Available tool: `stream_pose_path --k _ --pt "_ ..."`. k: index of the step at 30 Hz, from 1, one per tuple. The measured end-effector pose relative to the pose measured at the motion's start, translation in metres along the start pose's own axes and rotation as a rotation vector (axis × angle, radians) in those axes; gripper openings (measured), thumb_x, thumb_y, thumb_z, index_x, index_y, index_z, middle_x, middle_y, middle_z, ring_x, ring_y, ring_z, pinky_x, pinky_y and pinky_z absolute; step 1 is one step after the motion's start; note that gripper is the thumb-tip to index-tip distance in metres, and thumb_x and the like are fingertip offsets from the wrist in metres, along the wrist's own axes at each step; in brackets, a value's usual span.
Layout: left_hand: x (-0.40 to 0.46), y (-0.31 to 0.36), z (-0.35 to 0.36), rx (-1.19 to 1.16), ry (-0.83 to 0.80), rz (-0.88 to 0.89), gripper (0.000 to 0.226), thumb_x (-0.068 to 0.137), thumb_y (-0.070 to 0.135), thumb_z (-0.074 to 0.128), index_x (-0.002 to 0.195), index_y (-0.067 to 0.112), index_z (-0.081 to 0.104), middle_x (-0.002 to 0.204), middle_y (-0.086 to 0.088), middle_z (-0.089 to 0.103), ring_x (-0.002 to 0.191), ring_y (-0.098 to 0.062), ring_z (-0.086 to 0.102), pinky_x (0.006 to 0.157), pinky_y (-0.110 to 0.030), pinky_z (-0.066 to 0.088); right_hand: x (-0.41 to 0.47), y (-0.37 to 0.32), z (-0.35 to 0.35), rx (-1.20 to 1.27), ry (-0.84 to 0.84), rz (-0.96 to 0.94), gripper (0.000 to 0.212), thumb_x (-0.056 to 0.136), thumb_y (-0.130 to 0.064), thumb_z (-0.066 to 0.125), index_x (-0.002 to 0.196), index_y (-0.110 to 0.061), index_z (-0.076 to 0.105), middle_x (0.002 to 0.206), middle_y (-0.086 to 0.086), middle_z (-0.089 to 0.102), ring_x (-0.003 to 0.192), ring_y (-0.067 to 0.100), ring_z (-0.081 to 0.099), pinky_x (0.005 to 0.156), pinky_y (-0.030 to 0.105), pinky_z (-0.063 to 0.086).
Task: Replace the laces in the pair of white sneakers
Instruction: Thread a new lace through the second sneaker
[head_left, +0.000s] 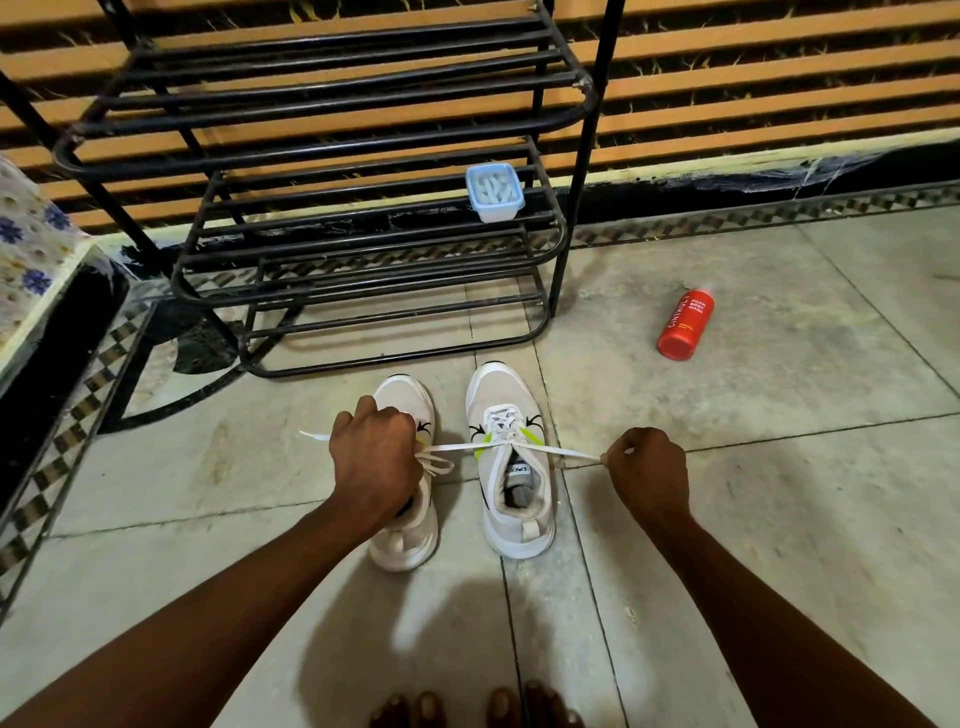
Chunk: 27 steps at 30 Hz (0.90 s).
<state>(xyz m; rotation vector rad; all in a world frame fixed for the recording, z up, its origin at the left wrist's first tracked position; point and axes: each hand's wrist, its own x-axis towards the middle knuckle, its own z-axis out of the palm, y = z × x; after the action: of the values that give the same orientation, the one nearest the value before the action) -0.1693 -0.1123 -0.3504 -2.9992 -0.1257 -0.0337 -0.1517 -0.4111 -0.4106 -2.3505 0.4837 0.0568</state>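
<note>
Right sneaker (511, 462) on the floor beside its mate, toe toward the rack. Its lace (545, 451) runs crosswise — one end pinched in the right hand (647, 470), the other gripped in the left hand (376, 457), fist over the left sneaker (408, 525). Both ends taut, pulling outward.

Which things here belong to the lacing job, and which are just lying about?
In the job:
right sneaker
left sneaker
white lace, pulled taut between left hand and right hand

Lying about:
red bottle on the floor
blue container on the black rack
</note>
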Motion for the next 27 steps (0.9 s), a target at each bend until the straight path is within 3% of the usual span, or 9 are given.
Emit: stream_pose_path --k 6,9,14,16,17,19,21,24,27 --pt "0.001 -0.002 0.001 -0.003 -0.016 0.006 0.009 0.067 0.02 0.084 0.068 0.022 0.075 0.062 0.003 0.061 0.084 -0.025 0.058 0.068 -0.035 0.037 0.001 0.0 -0.004 0.018 -0.053 -0.041 0.018 0.083 -0.012 0.058 0.073 -0.018 0.072 0.073 -0.003 0.071 0.074 0.02 0.066 0.068 0.032 0.052" --pt "0.001 -0.004 -0.003 -0.066 -0.049 0.052 0.004 0.083 0.023 0.074 0.079 0.024 0.076 0.079 0.004 0.067 0.098 -0.023 0.056 0.078 -0.039 0.033 0.0 0.005 -0.009 0.058 -0.174 -0.123 0.017 0.083 -0.005 0.058 0.072 -0.009 0.07 0.067 0.001 0.064 0.066 0.021 0.061 0.06 0.03 0.043" --pt "-0.001 0.002 -0.025 -0.511 -0.081 0.119 0.019 0.102 0.038 0.059 0.088 0.027 0.066 0.099 0.012 0.061 0.104 -0.014 0.047 0.08 -0.039 0.021 -0.003 0.012 -0.016 0.163 -0.354 -0.125 0.017 0.073 -0.019 0.059 0.06 -0.024 0.069 0.069 -0.001 0.059 0.072 0.022 0.057 0.067 0.031 0.038" --pt "-0.002 0.01 -0.037 -0.852 -0.122 0.1 0.024 0.101 0.036 0.063 0.081 0.022 0.066 0.098 0.008 0.061 0.101 -0.013 0.051 0.084 -0.03 0.038 -0.009 0.004 -0.021 0.264 -0.374 -0.139 0.012 0.067 -0.017 0.062 0.061 -0.024 0.07 0.086 0.001 0.061 0.089 0.023 0.059 0.077 0.035 0.044" --pt "-0.003 0.016 -0.042 -1.024 -0.139 0.064 0.026 0.099 0.033 0.067 0.078 0.017 0.066 0.098 0.004 0.062 0.099 -0.013 0.056 0.076 -0.018 0.047 -0.012 -0.002 -0.024 0.364 -0.38 -0.141 0.015 0.068 -0.008 0.065 0.062 -0.021 0.069 0.095 0.005 0.061 0.095 0.023 0.06 0.084 0.035 0.046" --pt "-0.001 0.028 -0.047 -1.269 -0.168 -0.035 0.029 0.097 0.025 0.072 0.074 0.007 0.067 0.1 0.0 0.068 0.097 -0.014 0.065 0.065 -0.01 0.05 -0.017 -0.017 -0.031 0.576 -0.396 -0.158 0.023 0.074 0.009 0.065 0.065 -0.012 0.066 0.101 0.013 0.061 0.088 0.015 0.062 0.077 0.025 0.048" --pt "0.001 0.038 -0.048 -1.429 -0.204 -0.08 0.029 0.095 0.019 0.074 0.073 0.001 0.068 0.1 -0.005 0.075 0.096 -0.014 0.071 0.078 -0.021 0.053 -0.021 -0.037 -0.036 0.741 -0.411 -0.196 0.017 0.077 0.0 0.065 0.066 -0.013 0.066 0.098 0.014 0.063 0.07 0.008 0.057 0.063 0.022 0.04" --pt "0.003 0.049 -0.05 -1.538 -0.224 -0.098 0.03 0.091 0.018 0.078 0.077 -0.007 0.068 0.098 -0.008 0.079 0.098 -0.018 0.075 0.094 -0.033 0.055 -0.027 -0.062 -0.034 0.875 -0.432 -0.186 0.019 0.085 -0.011 0.064 0.068 -0.019 0.067 0.101 0.009 0.067 0.071 0.007 0.056 0.068 0.027 0.04" --pt "0.003 0.058 -0.056 -1.658 -0.203 -0.176 0.039 0.092 0.02 0.077 0.084 -0.015 0.063 0.096 -0.019 0.078 0.097 -0.023 0.076 0.086 -0.028 0.058 -0.033 -0.08 -0.027 0.952 -0.433 -0.179 0.037 0.1 -0.007 0.054 0.07 -0.021 0.071 0.104 0.011 0.074 0.081 0.012 0.068 0.071 0.028 0.054"
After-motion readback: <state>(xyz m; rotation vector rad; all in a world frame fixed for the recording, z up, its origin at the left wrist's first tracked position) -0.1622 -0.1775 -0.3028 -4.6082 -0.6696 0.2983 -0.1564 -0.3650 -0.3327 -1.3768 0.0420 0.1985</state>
